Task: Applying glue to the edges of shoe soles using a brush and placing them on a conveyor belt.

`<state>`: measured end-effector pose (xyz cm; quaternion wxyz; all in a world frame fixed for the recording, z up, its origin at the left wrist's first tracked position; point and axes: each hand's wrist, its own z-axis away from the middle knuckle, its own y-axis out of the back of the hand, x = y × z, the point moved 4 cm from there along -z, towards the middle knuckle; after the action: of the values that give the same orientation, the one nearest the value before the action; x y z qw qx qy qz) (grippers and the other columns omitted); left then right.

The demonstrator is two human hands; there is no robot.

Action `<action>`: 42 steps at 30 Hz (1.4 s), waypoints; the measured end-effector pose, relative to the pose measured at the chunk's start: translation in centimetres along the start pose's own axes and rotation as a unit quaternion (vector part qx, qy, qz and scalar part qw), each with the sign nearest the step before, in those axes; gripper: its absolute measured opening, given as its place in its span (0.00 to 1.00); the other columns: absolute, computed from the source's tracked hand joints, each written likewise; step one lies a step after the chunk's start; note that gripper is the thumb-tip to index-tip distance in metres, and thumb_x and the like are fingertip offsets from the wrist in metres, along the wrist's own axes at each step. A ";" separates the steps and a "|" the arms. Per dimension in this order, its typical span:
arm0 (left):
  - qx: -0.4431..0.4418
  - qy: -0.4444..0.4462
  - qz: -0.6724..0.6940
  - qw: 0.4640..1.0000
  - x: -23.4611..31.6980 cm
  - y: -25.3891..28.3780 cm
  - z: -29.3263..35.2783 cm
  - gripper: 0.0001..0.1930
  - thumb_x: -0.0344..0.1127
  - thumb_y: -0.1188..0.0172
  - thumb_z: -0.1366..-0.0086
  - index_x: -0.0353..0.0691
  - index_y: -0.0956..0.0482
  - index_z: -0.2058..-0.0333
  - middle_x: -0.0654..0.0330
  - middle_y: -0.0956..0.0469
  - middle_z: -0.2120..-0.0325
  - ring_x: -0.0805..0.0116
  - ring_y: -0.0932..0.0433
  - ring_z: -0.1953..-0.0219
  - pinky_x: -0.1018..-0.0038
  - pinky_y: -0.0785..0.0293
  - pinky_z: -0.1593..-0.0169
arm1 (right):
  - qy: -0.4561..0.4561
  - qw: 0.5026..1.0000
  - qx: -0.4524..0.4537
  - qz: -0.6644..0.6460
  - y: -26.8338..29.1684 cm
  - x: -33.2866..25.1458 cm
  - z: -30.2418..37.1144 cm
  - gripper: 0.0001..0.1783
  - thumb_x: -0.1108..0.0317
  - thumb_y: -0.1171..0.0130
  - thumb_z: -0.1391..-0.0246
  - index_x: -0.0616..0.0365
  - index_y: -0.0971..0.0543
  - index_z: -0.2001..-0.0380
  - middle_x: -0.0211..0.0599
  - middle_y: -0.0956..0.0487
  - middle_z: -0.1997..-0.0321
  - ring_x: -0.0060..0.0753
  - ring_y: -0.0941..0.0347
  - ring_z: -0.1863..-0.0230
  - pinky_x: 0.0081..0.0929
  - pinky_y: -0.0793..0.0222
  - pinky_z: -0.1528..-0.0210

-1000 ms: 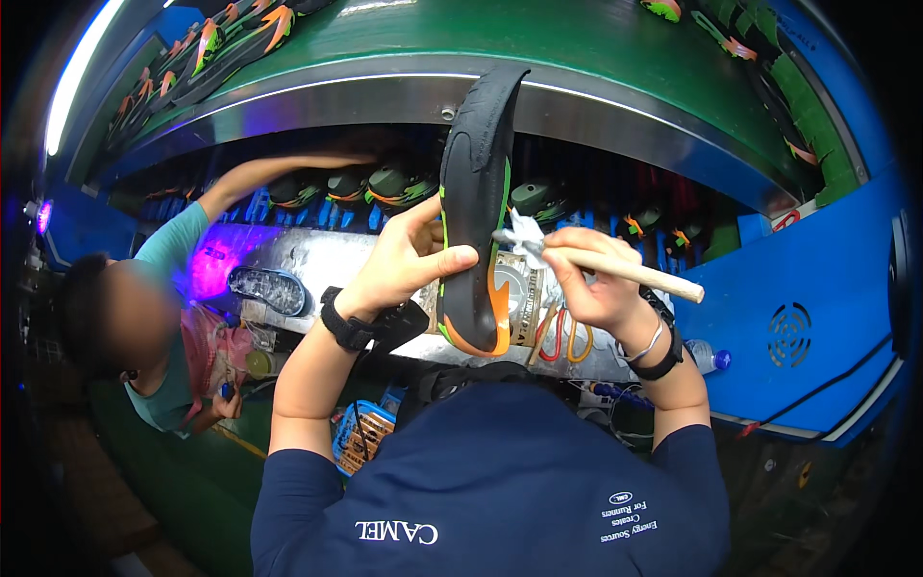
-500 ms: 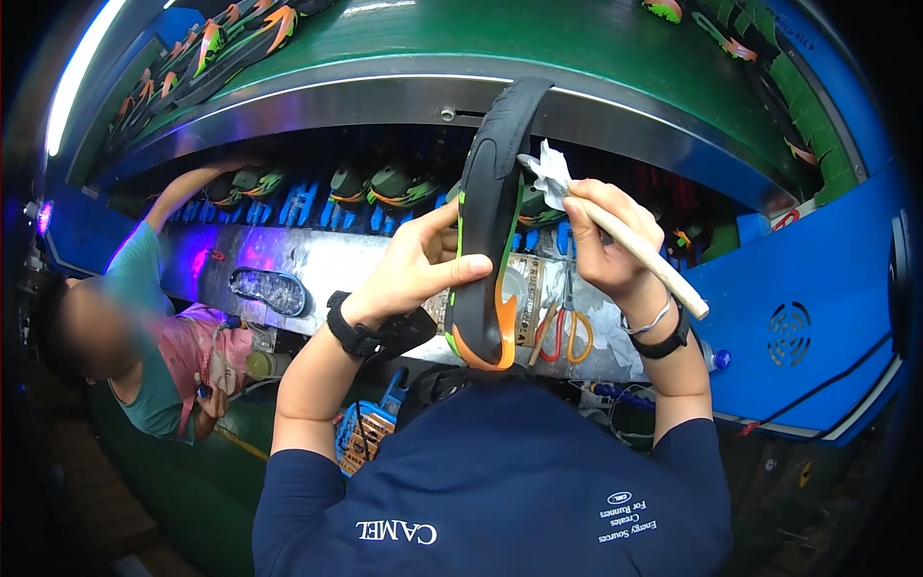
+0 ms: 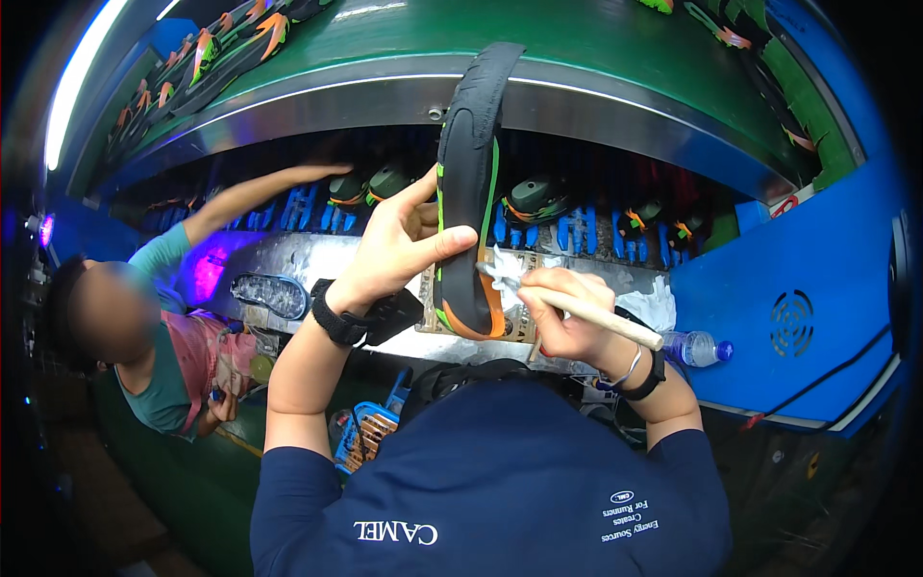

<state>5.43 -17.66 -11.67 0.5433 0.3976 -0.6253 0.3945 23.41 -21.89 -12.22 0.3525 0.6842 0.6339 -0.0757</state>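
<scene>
My left hand (image 3: 409, 240) grips a long black shoe sole (image 3: 464, 197) by its side, the thumb across its inner face. Orange and green trim runs along the sole's edges, and its lower end is orange. In my right hand (image 3: 569, 322) is a tool with a thick pale wooden handle (image 3: 625, 329). A crumpled white tissue (image 3: 502, 269) is at the tool's grey tip, by the sole's right edge near the orange end. Whether the tissue touches the sole, I cannot tell. Below lies a metal bench (image 3: 336, 255) with printed brown cardboard (image 3: 423, 313) on it.
Dark shoes with green and orange trim (image 3: 536, 197) sit on blue holders under a green conveyor (image 3: 596, 48). Another person (image 3: 159, 356) reaches in from the left. A grey shallow tray (image 3: 269, 295), a bottle (image 3: 700, 348) and white tissue (image 3: 654, 306) are around the bench.
My right hand and the tool have moved down and left, from the sole's upper part to its orange end. The sole has shifted slightly left and up. The shoes behind have shifted.
</scene>
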 end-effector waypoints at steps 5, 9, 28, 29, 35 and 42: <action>-0.014 0.016 -0.038 0.999 0.6 -1.1 -1.1 0.34 0.29 0.40 0.48 0.34 0.50 0.47 0.50 0.27 0.64 0.70 0.28 0.62 0.75 0.31 0.59 | -0.135 0.982 -0.068 -0.117 1.0 -0.1 2.3 0.03 0.80 0.46 0.58 0.66 0.27 0.75 0.39 0.25 0.78 0.24 0.30 0.82 0.17 0.34 0.80; -0.063 -0.009 -0.015 0.998 2.4 -2.8 -3.9 0.25 0.34 0.44 0.45 0.34 0.46 0.54 0.50 0.28 0.65 0.69 0.28 0.62 0.73 0.31 0.58 | -0.244 0.931 0.128 -0.239 6.3 -1.1 5.3 0.05 0.79 0.51 0.54 0.69 0.29 0.71 0.34 0.30 0.84 0.16 0.37 0.85 0.13 0.42 0.85; -0.493 0.090 -0.145 0.853 -3.3 -8.1 -3.0 0.08 0.34 0.51 0.41 0.37 0.25 0.71 0.61 0.25 0.70 0.74 0.26 0.68 0.78 0.30 0.64 | -0.344 0.843 0.371 -0.184 9.7 -1.2 12.7 0.06 0.73 0.51 0.52 0.66 0.30 0.72 0.31 0.34 0.87 0.15 0.43 0.89 0.11 0.49 0.88; -0.513 0.175 -0.104 0.834 -5.9 -6.8 1.1 0.09 0.34 0.53 0.40 0.38 0.25 0.69 0.62 0.25 0.69 0.74 0.26 0.70 0.79 0.30 0.65 | -0.332 0.852 0.347 -0.206 8.7 -0.4 11.6 0.06 0.73 0.51 0.52 0.66 0.29 0.72 0.31 0.33 0.87 0.15 0.43 0.89 0.11 0.49 0.88; -0.204 0.348 -0.344 0.848 -22.8 4.0 19.9 0.14 0.40 0.49 0.48 0.37 0.23 0.69 0.52 0.23 0.68 0.59 0.23 0.70 0.69 0.27 0.68 | -0.341 0.865 0.194 -0.313 3.7 2.2 6.8 0.06 0.73 0.49 0.52 0.66 0.29 0.71 0.31 0.32 0.86 0.15 0.41 0.88 0.11 0.47 0.86; -0.101 0.509 -0.501 0.692 -41.7 -1.0 37.6 0.23 0.42 0.53 0.46 0.38 0.35 0.52 0.47 0.43 0.46 0.46 0.46 0.44 0.50 0.48 0.47 | -0.347 0.881 0.071 -0.314 2.3 2.7 6.5 0.05 0.74 0.48 0.53 0.66 0.28 0.72 0.32 0.31 0.86 0.15 0.40 0.88 0.11 0.47 0.86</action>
<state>-3.53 -49.99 -56.77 0.9325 0.3328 0.0032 0.1403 28.28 -23.32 -17.60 0.4581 0.4027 0.6454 -0.4598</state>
